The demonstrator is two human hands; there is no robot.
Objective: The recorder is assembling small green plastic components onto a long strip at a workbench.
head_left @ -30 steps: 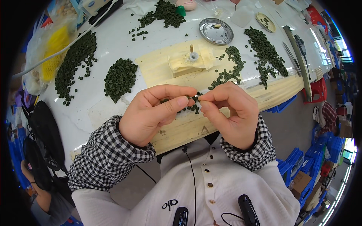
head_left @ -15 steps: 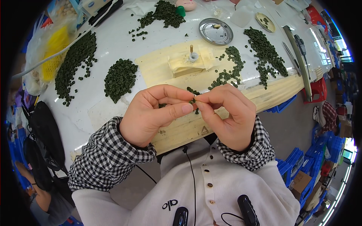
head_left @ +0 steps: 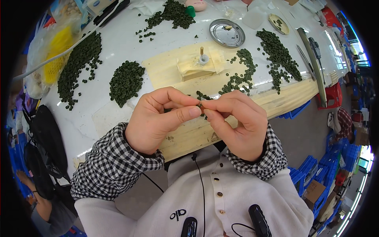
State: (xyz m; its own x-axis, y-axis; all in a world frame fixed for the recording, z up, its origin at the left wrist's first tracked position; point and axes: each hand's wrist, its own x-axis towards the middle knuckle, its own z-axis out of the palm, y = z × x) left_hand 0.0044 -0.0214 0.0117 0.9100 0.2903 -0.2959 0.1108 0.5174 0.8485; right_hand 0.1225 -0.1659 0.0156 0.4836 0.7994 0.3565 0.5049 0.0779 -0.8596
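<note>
My left hand (head_left: 156,117) and my right hand (head_left: 244,123) meet over the near part of the wooden board (head_left: 187,136). Thumbs and forefingers are pinched tip to tip around a small dark green piece (head_left: 201,106), mostly hidden by the fingertips. Just beyond them lie a few loose dark green pieces (head_left: 202,96), partly covered by my hands. Farther out on the board stands a pale taped block (head_left: 195,70) with a short upright brown peg (head_left: 201,51) in a whitish collar. Small dark green ring-like pieces (head_left: 239,79) are scattered to its right.
Heaps of similar green pieces lie left (head_left: 126,83), far left (head_left: 81,59), at the back (head_left: 173,14) and right (head_left: 276,53). A round metal lid (head_left: 227,33), a shallow dish (head_left: 278,23) and tweezers (head_left: 306,61) are toward the right. A white cable (head_left: 71,49) crosses the left side.
My fingertips have closed more tightly together and shifted slightly left, covering more of the small green piece. The heaps and the block stay as they were.
</note>
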